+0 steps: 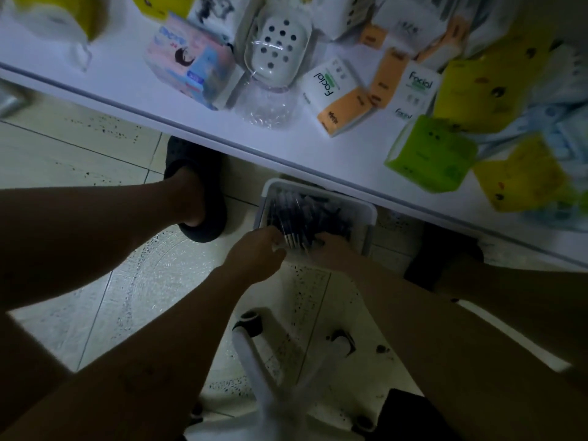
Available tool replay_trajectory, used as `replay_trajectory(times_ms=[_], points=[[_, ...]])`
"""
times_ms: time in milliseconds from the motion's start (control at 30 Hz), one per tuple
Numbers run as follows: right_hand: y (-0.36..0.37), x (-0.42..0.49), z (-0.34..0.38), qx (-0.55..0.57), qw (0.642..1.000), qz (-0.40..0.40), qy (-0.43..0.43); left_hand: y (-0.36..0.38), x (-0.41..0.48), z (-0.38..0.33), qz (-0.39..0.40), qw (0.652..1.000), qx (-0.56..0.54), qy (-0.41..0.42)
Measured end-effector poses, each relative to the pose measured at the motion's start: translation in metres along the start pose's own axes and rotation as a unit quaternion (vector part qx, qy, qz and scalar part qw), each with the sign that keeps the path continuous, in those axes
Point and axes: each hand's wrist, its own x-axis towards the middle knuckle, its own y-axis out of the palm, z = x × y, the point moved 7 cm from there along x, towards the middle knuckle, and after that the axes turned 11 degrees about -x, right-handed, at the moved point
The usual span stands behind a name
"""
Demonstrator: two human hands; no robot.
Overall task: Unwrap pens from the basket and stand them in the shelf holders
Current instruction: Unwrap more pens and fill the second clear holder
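At the near edge of the basket (369, 214) a pen bundle (294, 214) is gripped by curled fingers of the left hand (254, 254) and right hand (331, 253); pens could be scattered if its wrap bursts.

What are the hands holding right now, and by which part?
The left hand and right hand both grip a bundle of pens at its near, metal-tipped end, inside the basket. Blur hides any wrapper.
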Motion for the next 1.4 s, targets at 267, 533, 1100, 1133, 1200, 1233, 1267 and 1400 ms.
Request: replay_trajectory(times_ms=[267,533,1100,1133,1200,1233,1267,1400], points=[[0.0,0.005,-0.001,0.017,1.0,-0.005,-0.014,0.011,-0.004,-0.012,0.017,1.0,-0.007,0.026],[-0.015,-0.021,-0.004,0.16,0.985,-0.054,-0.043,0.028,0.012,-0.011,0.045,0.999,0.009,0.007],[-0.022,-0.086,-0.076,0.297,0.945,-0.137,-0.002,0.076,0.061,-0.019,0.173,0.967,0.181,0.053],[-0.023,-0.087,-0.077,0.305,0.942,-0.14,0.0,0.079,0.062,-0.017,0.18,0.964,0.189,0.047],[-0.024,-0.087,-0.079,0.31,0.94,-0.138,0.01,0.085,0.063,-0.016,0.186,0.959,0.21,0.043],[-0.023,-0.087,-0.08,0.309,0.941,-0.134,0.019,0.089,0.065,-0.014,0.184,0.957,0.22,0.04],[-0.022,-0.086,-0.081,0.309,0.942,-0.129,0.031,0.092,0.065,-0.014,0.181,0.956,0.227,0.035],[-0.022,-0.087,-0.082,0.324,0.936,-0.126,0.045,0.102,0.068,-0.015,0.18,0.96,0.215,0.011]])
